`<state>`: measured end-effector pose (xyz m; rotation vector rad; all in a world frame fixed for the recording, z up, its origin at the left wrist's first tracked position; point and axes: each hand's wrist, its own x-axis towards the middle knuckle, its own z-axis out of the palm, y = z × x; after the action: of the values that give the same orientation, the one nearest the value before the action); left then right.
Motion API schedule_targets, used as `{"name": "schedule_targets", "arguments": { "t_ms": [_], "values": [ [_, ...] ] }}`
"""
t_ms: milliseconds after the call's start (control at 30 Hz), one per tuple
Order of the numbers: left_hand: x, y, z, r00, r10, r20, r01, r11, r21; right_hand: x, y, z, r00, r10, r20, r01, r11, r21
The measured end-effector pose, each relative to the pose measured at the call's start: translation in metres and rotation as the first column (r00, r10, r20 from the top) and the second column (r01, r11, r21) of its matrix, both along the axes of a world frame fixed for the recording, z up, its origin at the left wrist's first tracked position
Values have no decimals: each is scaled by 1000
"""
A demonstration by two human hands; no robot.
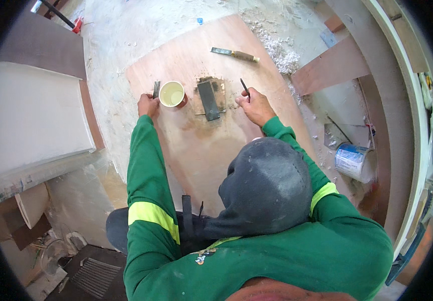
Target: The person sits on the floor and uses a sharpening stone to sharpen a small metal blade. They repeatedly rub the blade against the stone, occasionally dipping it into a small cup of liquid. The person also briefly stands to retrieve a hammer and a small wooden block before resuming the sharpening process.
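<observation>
My left hand (pixel 148 105) is closed around a short, dark, flat strip (pixel 156 89) that looks like a blade, its end pointing away from me. Just right of that hand stands a paper cup (pixel 172 93) with pale liquid inside. A dark rectangular sharpening stone (pixel 208 101) lies in the middle, on a small, stained wooden block (pixel 220 103). Right of the stone, my right hand (pixel 257 109) pinches a thin, dark, pencil-like piece (pixel 245 87), pointing up and away. Its exact kind is unclear. Neither hand touches the stone.
Beyond the stone, a chisel-like tool with a wooden handle (pixel 235 53) lies on the plywood sheet (pixel 246 35). White shavings (pixel 280 56) litter the floor at its right. A paint can (pixel 353 161) lies at the right. White panels (pixel 36 110) stand left; my dark knee (pixel 271 188) rises in front.
</observation>
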<state>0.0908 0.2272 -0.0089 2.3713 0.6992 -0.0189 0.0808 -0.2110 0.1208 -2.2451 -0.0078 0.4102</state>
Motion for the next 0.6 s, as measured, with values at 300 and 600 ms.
{"name": "schedule_targets", "arguments": {
  "t_ms": [300, 600],
  "values": [
    [-26, 14, -11, 996, -35, -83, 41, 997, 71, 94, 4, -31, 913, 169, 372, -47, 948, -315],
    [-29, -28, 7, 988, 109, -108, -113, 993, -33, 175, -15, -85, 959, 258, 120, -143, 802, -580]
  ]
}}
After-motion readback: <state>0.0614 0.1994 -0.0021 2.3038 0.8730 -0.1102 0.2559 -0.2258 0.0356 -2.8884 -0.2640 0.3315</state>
